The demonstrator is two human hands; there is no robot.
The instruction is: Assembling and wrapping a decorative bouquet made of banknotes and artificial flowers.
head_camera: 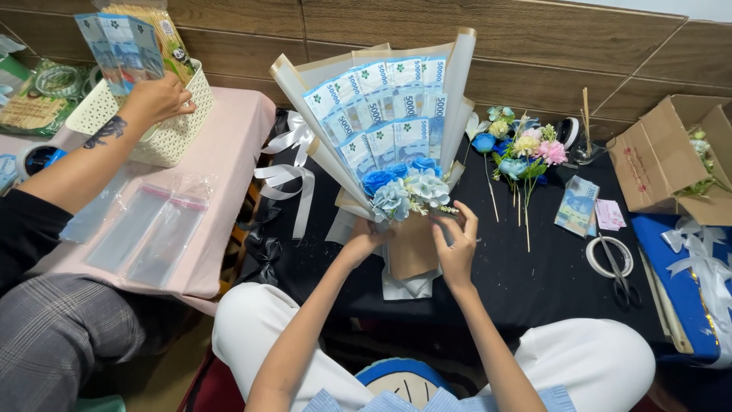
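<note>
A bouquet (393, 145) of fanned banknotes wrapped in cream paper is seen standing at the middle of a black table (534, 282), taken here as the landmark. At its base, a cluster of blue and pale artificial flowers (408, 189) is tucked in. The left hand (364, 238) is closed around the brown paper stem just below the flowers, steadying it. The right hand (456, 246) is raised beside the cluster, with thumb and forefinger pinched on a small sprig at its right edge and the other fingers loosely curled. The stem would best be kept firmly gripped while the sprig is eased in, so the notes are not disturbed. Right of the bouquet, loose flowers (522, 149), scissors (619, 273) and a tape roll (608, 257) are laid. To its left, another person's hand (156, 99) is held over a white basket (156, 126).
</note>
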